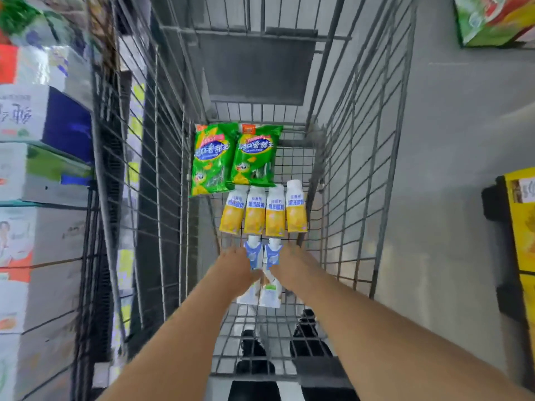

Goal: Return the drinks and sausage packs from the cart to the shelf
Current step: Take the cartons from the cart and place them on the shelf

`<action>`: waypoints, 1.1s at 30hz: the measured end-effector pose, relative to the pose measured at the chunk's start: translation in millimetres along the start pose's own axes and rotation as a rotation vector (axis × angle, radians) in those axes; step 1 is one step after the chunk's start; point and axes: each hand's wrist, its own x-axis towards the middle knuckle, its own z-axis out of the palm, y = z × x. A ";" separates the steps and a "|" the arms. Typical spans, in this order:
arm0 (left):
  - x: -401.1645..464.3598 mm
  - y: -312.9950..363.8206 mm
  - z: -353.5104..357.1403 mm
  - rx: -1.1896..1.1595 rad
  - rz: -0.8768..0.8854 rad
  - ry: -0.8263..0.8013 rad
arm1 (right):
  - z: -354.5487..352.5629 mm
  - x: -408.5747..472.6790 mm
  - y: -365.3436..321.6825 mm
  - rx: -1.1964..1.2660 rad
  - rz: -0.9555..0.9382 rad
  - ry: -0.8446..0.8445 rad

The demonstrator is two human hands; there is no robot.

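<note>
Both my arms reach down into the wire cart. My left hand grips a blue-and-white drink carton. Beside it, my right hand grips a second blue-and-white carton. Under them lie two more white cartons on the cart floor. Beyond my hands, several yellow-and-white drink bottles lie side by side. Two green sausage packs lie at the cart's far end.
A shelf with stacked white and blue boxes runs along the left of the cart. A yellow box on a dark stand is at the right, with grey floor between. A green bag sits at top right.
</note>
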 end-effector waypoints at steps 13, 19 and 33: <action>49.7 -4.3 26.2 -0.456 -0.181 -0.040 | 47.2 47.9 -4.3 0.419 0.241 0.008; 35.6 -1.4 29.6 -0.436 -0.156 -0.124 | 38.4 30.8 -1.4 0.336 0.253 0.005; -182.2 -40.8 -139.3 -0.690 0.057 0.311 | -127.6 -144.9 -92.2 0.157 -0.222 0.301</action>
